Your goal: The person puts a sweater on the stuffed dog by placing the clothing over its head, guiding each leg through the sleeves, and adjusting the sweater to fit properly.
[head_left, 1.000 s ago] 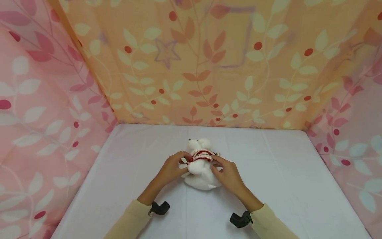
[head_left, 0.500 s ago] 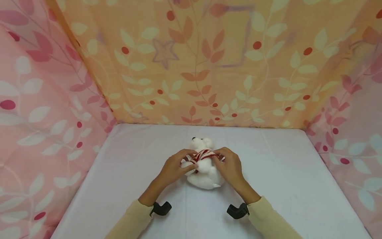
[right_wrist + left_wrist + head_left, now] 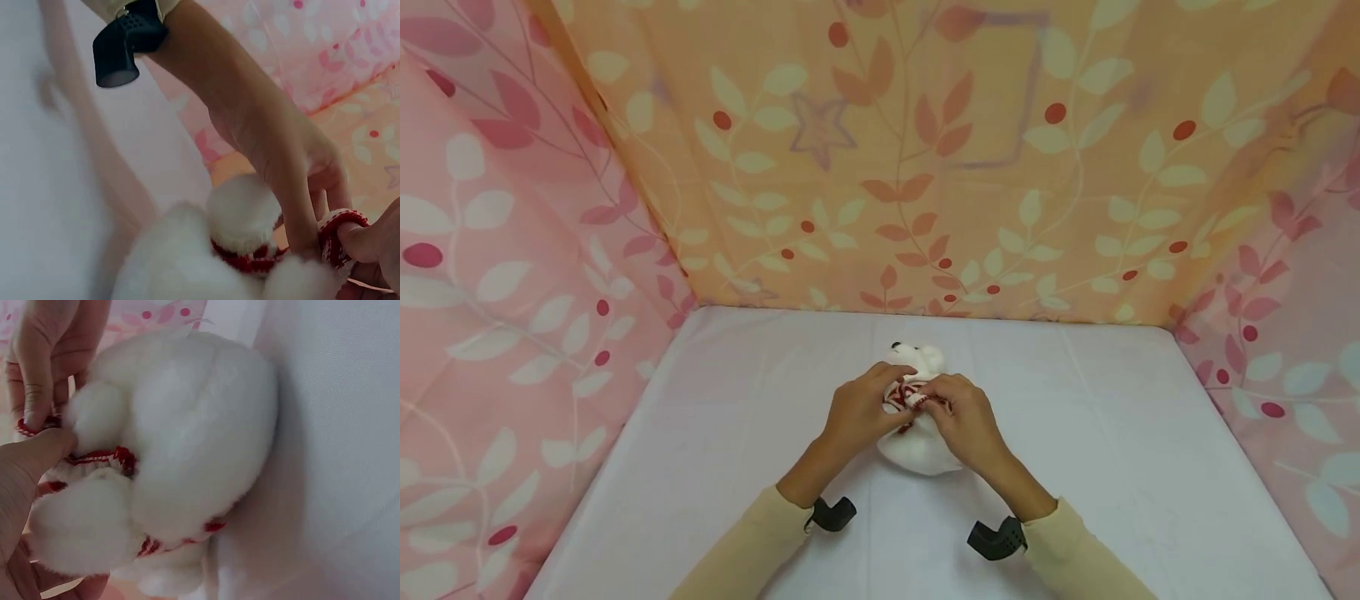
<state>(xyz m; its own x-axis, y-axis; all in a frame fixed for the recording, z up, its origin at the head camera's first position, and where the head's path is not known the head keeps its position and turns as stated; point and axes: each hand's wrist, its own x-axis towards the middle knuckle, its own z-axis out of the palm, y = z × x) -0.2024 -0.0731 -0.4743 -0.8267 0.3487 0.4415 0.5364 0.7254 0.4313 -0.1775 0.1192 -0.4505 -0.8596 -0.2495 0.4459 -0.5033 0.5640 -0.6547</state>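
A white plush bear (image 3: 921,450) sits on the table with its back toward me, its black nose pointing up and to the left. Round its upper body runs a red-and-white knitted scarf (image 3: 907,397). My left hand (image 3: 863,408) pinches the knit from the left, its fingers beside a stubby white limb (image 3: 84,525) in the left wrist view. From the other side, my right hand (image 3: 968,421) pinches a folded piece of the scarf; its thumb (image 3: 357,240) presses on that fold in the right wrist view. Both sets of fingertips nearly meet behind the bear's neck.
A white cloth covers the table (image 3: 1097,433). An orange leaf-patterned curtain (image 3: 985,208) stands along the back edge, with pink patterned curtains (image 3: 535,275) at the sides. Black wrist cameras (image 3: 997,539) jut inward from both sleeves.
My left hand has shifted right and up across the bear's back. The right hand has come inward, so the hands are closer. The scarf, earlier a smooth band, is now bunched between them.
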